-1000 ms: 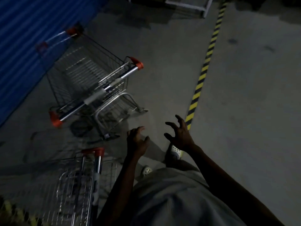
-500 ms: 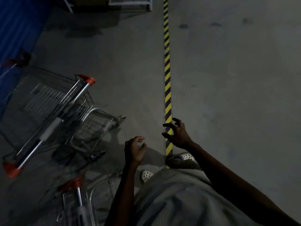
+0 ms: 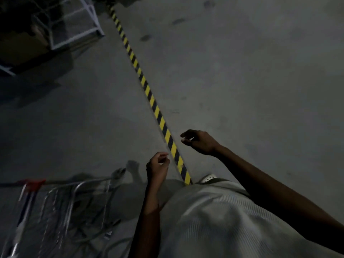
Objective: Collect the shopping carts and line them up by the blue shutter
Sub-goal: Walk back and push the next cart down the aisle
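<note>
At the far left, low in my view, a shopping cart (image 3: 74, 205) is standing on the concrete floor (image 3: 260, 90), its wire frame blurring so that I cannot make out its parts cleanly. A red cap (image 3: 34, 183) is showing at the end of its handle, and the handle bar (image 3: 21, 220) is running down toward the bottom edge. One end of the cart's frame is poking out toward my left hand, near it but apart. Higher up on the left, well apart from the cart, a white metal rack (image 3: 74, 36) is sitting in deep shadow with something dark beside it that I cannot identify.

Moving right, my left hand (image 3: 158, 167) is hanging in the air just to the right of the cart, touching nothing. Its fingers (image 3: 162, 155) are curling loosely inward around empty space, relaxed and not gripping.

Just beside it, a yellow-and-black striped tape (image 3: 149, 92) is running across the floor from the top left down to my feet, passing between my two hands.

On the other side of the tape my right hand (image 3: 200, 142) is hovering a little further forward than the left, its fingers drooping in a loose curl and holding nothing. Below it the tip of a pale shoe (image 3: 208, 178) is peeking out from under my grey shirt (image 3: 214, 220), just beside the end of the tape. To the right, the floor is stretching away, carrying a few dark marks (image 3: 178, 21).
</note>
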